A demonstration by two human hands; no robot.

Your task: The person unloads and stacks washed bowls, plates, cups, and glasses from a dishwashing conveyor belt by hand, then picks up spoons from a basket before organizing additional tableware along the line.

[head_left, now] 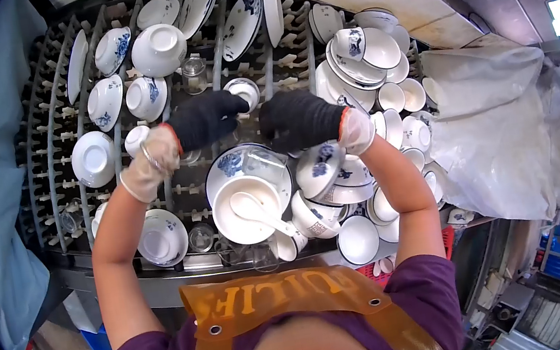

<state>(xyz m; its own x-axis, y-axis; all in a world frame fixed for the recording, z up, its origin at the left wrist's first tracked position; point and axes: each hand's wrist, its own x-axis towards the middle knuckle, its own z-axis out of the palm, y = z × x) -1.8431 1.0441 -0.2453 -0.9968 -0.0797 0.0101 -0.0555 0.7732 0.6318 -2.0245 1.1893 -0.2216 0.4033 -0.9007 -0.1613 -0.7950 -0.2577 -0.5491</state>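
My left hand (204, 120), in a black glove over a clear plastic one, has its fingertips pinched at the edge of a small white dish (243, 93) with a dark rim. My right hand (302, 120), gloved the same way, is closed with its fingers curled down; whatever it may hold is hidden. Beneath the hands stands a large blue-patterned bowl (216, 167) with a plain white bowl (228, 216) in it, and a white spoon (256, 208) lies across that. A tilted blue-flowered bowl (319, 166) sits just below my right hand.
A pegged conveyor rack (47, 182) carries spaced bowls and plates at the left, among them an upturned white bowl (158, 50) and a glass (194, 73). Piled bowls and plates (358, 64) crowd the right side. Plastic sheeting (492, 127) hangs farther right.
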